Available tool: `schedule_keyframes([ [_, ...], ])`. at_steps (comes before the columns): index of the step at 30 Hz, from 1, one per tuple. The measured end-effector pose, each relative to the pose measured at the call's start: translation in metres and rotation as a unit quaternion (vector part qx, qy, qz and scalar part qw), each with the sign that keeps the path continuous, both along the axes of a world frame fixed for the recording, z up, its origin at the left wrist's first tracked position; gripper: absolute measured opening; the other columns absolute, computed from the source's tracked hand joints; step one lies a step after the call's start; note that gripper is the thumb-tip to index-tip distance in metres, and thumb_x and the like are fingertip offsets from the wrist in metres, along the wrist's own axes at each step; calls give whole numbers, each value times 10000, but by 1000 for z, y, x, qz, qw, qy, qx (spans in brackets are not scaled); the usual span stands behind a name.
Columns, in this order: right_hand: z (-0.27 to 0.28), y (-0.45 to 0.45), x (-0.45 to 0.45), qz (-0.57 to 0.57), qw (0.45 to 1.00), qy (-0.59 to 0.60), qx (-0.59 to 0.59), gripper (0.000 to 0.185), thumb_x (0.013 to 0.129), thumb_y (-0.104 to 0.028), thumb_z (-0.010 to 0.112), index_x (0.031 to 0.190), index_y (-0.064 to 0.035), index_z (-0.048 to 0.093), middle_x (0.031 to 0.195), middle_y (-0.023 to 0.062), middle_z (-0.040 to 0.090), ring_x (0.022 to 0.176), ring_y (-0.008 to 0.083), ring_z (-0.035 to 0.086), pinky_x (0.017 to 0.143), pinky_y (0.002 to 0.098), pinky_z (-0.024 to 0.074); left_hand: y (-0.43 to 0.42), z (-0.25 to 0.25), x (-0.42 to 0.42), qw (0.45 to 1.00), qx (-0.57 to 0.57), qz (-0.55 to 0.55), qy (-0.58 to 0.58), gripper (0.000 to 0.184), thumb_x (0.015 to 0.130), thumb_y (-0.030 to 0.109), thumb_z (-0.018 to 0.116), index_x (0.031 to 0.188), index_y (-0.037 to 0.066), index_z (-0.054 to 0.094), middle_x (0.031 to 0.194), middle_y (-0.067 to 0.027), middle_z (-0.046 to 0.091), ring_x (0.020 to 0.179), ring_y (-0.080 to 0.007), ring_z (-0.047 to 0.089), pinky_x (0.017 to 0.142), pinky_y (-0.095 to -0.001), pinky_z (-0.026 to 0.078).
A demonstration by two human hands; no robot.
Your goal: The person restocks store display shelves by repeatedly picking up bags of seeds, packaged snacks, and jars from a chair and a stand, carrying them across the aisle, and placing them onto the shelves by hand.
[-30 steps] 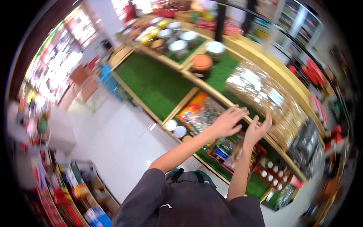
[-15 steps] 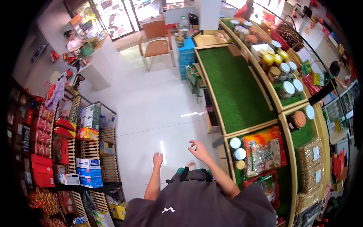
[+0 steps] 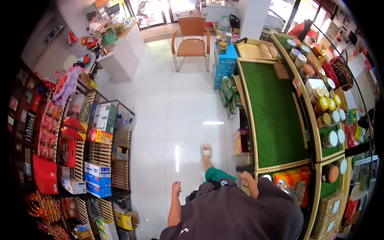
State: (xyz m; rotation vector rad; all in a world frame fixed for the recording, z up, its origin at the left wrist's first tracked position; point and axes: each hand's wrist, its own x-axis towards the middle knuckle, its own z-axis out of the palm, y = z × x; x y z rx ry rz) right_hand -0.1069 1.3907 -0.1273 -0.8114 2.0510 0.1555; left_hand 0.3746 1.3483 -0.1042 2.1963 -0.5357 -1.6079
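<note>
My left hand (image 3: 176, 188) hangs over the white tiled floor (image 3: 154, 160), its fingers curled in with nothing seen in them. Lower right, my right hand (image 3: 248, 178) is close to the side of the wooden display stand (image 3: 261, 165); its fingers are small and blurred, and I see nothing held. Just beyond it lie red and orange food packets (image 3: 288, 180) on the stand. One foot in a light slipper (image 3: 206, 152) is stretched forward below green shorts (image 3: 218, 175).
Shelves with boxes (image 3: 98, 176) line the left. The display stand with green turf (image 3: 276, 120) and lidded jars (image 3: 324, 105) runs along the right. Ahead are a brown armchair (image 3: 191, 46), blue boxes (image 3: 225, 64) and a counter (image 3: 120, 60) with a person (image 3: 96, 26) behind it.
I have moved forward along the aisle; the chair and blue boxes look nearer. My right hand has swung back towards my body, and a foot has come into view ahead.
</note>
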Motion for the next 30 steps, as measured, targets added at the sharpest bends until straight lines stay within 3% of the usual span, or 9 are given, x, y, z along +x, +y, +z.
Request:
schedule_keyframes([
  [3, 34, -41, 5, -156, 986, -51, 33, 425, 812, -289, 603, 946, 114, 636, 869, 219, 678, 786, 357, 676, 666, 451, 548, -109, 23, -22, 993, -56, -95, 39, 474, 857, 359, 550, 1248, 93, 516, 1150, -67, 580, 979, -236, 545, 765, -412, 494],
  [6, -4, -85, 1, -196, 975, -99, 18, 397, 831, -257, 573, 938, 124, 599, 771, 231, 644, 624, 368, 657, 484, 475, 519, -213, 54, -47, 982, -67, -177, 6, 441, 882, 345, 542, 1235, 81, 534, 1150, -80, 591, 973, -228, 561, 774, -389, 492],
  [9, 1, -163, 5, -212, 967, -106, -95, 381, 839, -292, 534, 984, 51, 612, 827, 182, 648, 578, 317, 651, 495, 429, 547, -304, 61, -68, 938, -195, -282, -57, 357, 865, 274, 583, 1134, 40, 603, 1062, -148, 645, 937, -243, 610, 810, -343, 491],
  [11, -47, -213, 7, -287, 926, -140, -202, 421, 852, -329, 535, 1089, 14, 589, 893, 148, 652, 598, 270, 650, 520, 397, 547, -352, 72, -84, 928, -228, -284, -76, 346, 868, 264, 579, 1118, 26, 608, 1060, -161, 648, 972, -254, 608, 855, -340, 473],
  [13, 34, -272, 4, -281, 930, -188, -147, 459, 870, -364, 534, 1166, -14, 557, 933, 130, 646, 631, 240, 648, 534, 363, 540, -382, 66, -91, 921, -258, -277, -89, 336, 871, 255, 576, 1101, 12, 612, 1059, -175, 650, 1006, -265, 607, 899, -336, 455],
  [15, 79, -301, 6, -297, 917, -187, -188, 467, 875, -375, 538, 1191, -30, 546, 936, 130, 646, 643, 238, 650, 531, 353, 535, -410, 50, -86, 934, -219, -273, -68, 344, 856, 266, 591, 1084, 10, 621, 1005, -158, 658, 962, -245, 610, 861, -337, 474],
  [19, 89, -333, -15, -409, 864, -175, -234, 493, 863, -416, 565, 1203, -60, 534, 941, 130, 639, 642, 241, 646, 536, 342, 534, -457, 58, -85, 977, 25, -212, 7, 440, 862, 332, 568, 1218, 80, 512, 1184, -113, 536, 995, -295, 545, 790, -441, 499],
  [25, 58, -355, -19, -621, 741, -165, -195, 509, 826, -399, 620, 1138, -12, 507, 941, 163, 614, 633, 267, 654, 508, 373, 541, -571, 22, -69, 980, 83, -180, 34, 451, 869, 318, 541, 1249, 88, 465, 1220, -110, 508, 1006, -304, 532, 803, -460, 492],
  [30, 11, -419, 1, -523, 829, 84, -176, 531, 817, -270, 611, 1221, 5, 404, 842, 208, 615, 528, 273, 632, 408, 385, 512, -681, 45, -81, 952, 33, -302, 22, 446, 867, 305, 526, 1252, 90, 461, 1213, -104, 515, 1003, -301, 533, 793, -464, 490],
])
